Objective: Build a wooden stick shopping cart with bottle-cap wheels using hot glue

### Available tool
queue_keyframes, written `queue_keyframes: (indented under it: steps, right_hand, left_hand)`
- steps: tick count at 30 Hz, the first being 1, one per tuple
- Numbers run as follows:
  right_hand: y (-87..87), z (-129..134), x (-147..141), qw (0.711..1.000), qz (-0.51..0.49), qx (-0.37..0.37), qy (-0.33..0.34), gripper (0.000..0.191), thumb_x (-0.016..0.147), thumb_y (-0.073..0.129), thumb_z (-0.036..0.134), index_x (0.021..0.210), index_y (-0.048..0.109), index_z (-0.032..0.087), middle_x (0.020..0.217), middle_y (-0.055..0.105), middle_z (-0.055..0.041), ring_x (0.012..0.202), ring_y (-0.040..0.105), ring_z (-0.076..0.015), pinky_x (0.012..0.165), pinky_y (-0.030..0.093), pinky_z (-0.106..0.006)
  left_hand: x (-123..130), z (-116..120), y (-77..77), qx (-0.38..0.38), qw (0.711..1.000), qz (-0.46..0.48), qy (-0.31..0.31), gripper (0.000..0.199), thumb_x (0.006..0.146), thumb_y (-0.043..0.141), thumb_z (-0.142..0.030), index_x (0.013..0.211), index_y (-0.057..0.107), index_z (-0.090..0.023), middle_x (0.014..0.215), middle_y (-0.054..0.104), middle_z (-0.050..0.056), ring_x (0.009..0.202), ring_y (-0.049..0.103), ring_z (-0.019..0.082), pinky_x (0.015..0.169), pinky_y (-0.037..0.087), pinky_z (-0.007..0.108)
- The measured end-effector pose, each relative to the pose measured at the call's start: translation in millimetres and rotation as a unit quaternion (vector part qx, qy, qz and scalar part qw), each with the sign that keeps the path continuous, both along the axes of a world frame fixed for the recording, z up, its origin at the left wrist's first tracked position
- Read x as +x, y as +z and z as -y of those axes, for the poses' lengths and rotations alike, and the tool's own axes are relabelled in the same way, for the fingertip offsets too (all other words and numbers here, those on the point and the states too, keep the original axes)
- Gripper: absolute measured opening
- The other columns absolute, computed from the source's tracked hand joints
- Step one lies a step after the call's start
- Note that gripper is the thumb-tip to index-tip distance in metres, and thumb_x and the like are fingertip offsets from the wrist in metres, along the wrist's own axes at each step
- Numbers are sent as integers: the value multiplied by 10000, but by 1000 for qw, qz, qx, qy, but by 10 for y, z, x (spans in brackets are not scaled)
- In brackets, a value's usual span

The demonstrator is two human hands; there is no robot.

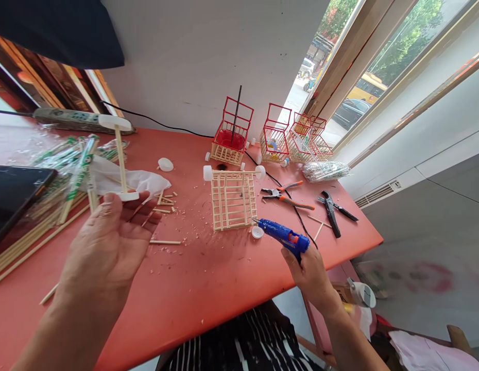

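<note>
My left hand [116, 226], palm up, holds a wheel axle [120, 154] upright: a wooden stick with a white bottle cap on each end. The lower cap sits between thumb and fingers. My right hand [309, 268] grips a blue hot glue gun [283, 234], its nozzle pointing left at the lower right corner of a small cart frame [234, 201]. That frame is built of thin wooden sticks, with an axle and two white cap wheels along its far edge. A loose white cap [257, 233] lies just under the nozzle.
Several finished small carts with red frames, one a red-rimmed cart [232, 139], stand along the wall. Pliers [288, 195] and black-handled cutters [334, 211] lie right, near the glue gun's cord. Wrapped sticks [75, 170], a power strip [77, 119] and a dark tablet-like device [19, 196] are left.
</note>
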State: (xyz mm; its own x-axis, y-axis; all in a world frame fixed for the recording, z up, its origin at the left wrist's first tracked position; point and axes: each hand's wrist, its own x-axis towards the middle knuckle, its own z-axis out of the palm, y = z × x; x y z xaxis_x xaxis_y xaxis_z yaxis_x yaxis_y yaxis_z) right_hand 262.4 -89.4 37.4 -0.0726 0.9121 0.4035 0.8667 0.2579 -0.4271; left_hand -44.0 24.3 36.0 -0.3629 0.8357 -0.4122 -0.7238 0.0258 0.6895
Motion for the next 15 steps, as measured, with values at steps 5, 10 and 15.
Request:
queue_keyframes:
  steps: [5,10,15]
  right_hand:
    - [19,5,-3,1000,3,-3,6,265,1054,464,382,859,546,223,719,640,-13,605,605,-177,556,471,-275]
    - [35,51,16,1000,16,-7,2,276,1059,455,387,844,528,230,687,607,2,583,585,-169,533,447,-269]
    - [54,75,21,1000,16,-13,4,271,1060,454,381,844,521,232,701,615,-3,596,596,-172,547,458,-269]
  left_hand:
    - [2,14,-2,6,1000,0,-5,336,1047,490,-317,806,675,-172,829,711,-22,726,693,97,635,586,234]
    - [3,-1,6,9,1000,-3,2,330,1040,497,-296,762,641,-192,811,710,-13,720,690,111,626,588,239]
    - [7,10,31,0,1000,-4,2,323,1037,499,-284,753,626,-197,829,711,-13,731,687,114,613,581,237]
